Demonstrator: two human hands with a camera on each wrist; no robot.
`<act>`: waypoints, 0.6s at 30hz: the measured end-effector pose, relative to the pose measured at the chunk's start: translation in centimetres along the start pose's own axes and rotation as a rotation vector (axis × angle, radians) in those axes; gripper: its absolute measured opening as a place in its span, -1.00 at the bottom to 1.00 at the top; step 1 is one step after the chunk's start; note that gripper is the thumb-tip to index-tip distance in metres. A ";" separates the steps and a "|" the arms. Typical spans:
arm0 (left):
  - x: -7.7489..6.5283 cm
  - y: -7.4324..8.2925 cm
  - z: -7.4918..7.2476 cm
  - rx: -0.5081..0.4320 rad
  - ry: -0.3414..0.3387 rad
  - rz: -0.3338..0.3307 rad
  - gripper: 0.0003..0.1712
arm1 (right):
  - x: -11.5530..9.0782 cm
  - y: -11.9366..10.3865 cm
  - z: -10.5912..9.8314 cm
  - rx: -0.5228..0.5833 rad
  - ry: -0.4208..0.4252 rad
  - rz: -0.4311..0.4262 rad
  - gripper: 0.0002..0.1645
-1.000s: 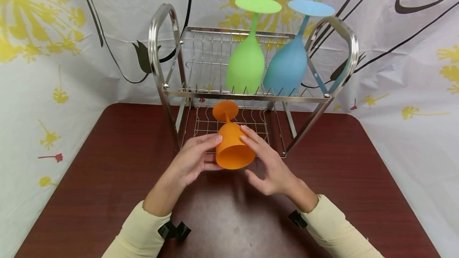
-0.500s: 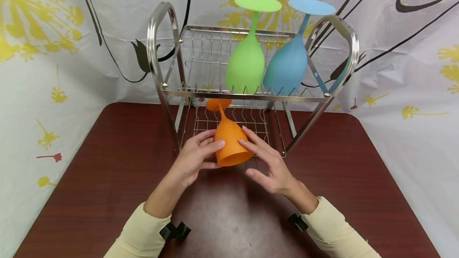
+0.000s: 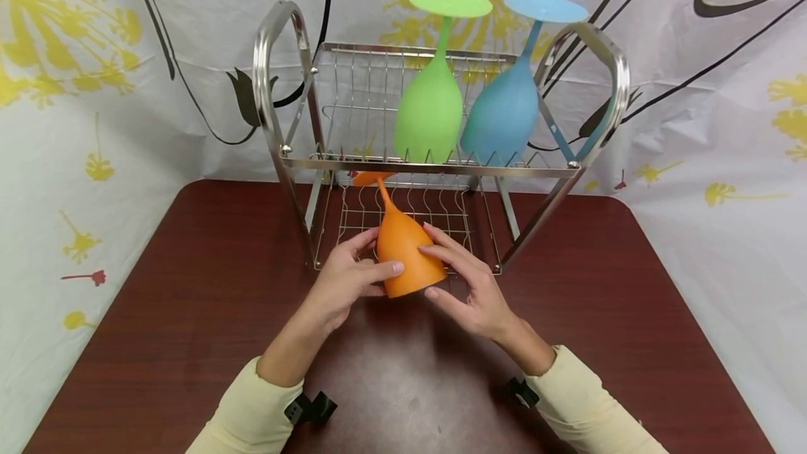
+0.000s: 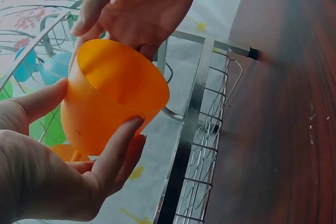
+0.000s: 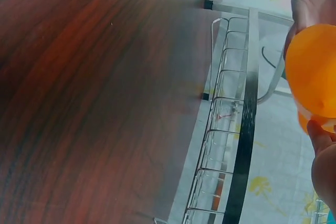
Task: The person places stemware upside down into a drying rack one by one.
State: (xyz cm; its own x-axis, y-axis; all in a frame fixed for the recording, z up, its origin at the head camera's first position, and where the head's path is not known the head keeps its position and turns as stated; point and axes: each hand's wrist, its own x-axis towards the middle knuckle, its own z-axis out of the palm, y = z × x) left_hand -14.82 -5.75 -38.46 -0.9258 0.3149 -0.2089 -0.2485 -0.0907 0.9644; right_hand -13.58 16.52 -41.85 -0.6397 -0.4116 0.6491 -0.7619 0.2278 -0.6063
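Observation:
An orange wine glass is held upside down before the rack, its foot up and tilted to the left. My left hand grips the bowl from the left, thumb across its front. From the right, my right hand has its fingertips on the bowl and its thumb at the rim. The left wrist view looks into the mouth of the wine glass, with the left hand's fingers along its side. In the right wrist view only part of the glass shows.
A two-tier metal dish rack stands at the back of the dark red table. On its upper shelf, a green wine glass and a blue wine glass rest upside down. Behind hangs a patterned white sheet.
The orange glass has turned: its mouth, earlier facing me, now points down, and its foot has swung left. My right thumb has come up to the rim.

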 end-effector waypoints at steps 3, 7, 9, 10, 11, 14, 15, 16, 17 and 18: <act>-0.1 -0.1 0.2 0.017 -0.001 0.001 -0.06 | 0.0 0.0 0.1 0.001 0.005 0.044 -0.39; -0.3 0.0 0.3 0.113 0.027 0.026 -0.02 | 0.0 -0.1 0.2 0.029 0.006 0.104 -0.29; -0.4 0.0 0.4 0.184 0.045 0.046 -0.02 | 0.0 -0.2 0.2 0.052 0.000 0.133 -0.23; -0.4 0.0 0.4 0.221 0.052 0.056 -0.02 | 0.1 -0.2 0.2 0.066 -0.005 0.145 -0.20; -0.4 0.0 0.4 0.256 0.056 0.066 -0.01 | 0.1 -0.2 0.3 0.080 -0.009 0.155 -0.17; -0.5 -0.1 0.5 0.334 0.063 0.091 0.00 | 0.1 -0.1 0.4 0.094 -0.024 0.177 -0.10; -0.6 -0.1 0.5 0.356 0.065 0.098 0.00 | 0.1 -0.1 0.4 0.096 -0.027 0.180 -0.08; -0.6 -0.2 0.6 0.374 0.063 0.106 0.01 | 0.1 -0.1 0.4 0.094 -0.030 0.183 -0.07; -0.6 -0.2 0.6 0.390 0.062 0.114 0.01 | 0.1 -0.2 0.4 0.093 -0.032 0.187 -0.05; -0.6 -0.3 0.7 0.401 0.061 0.125 0.01 | 0.1 -0.2 0.5 0.089 -0.034 0.190 -0.04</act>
State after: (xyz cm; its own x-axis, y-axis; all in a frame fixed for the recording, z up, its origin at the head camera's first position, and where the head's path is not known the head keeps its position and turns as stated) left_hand -13.97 -5.29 -38.52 -0.9598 0.2676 -0.0843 -0.0143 0.2537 0.9672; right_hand -13.45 16.02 -41.88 -0.7659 -0.3985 0.5046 -0.6151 0.2256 -0.7554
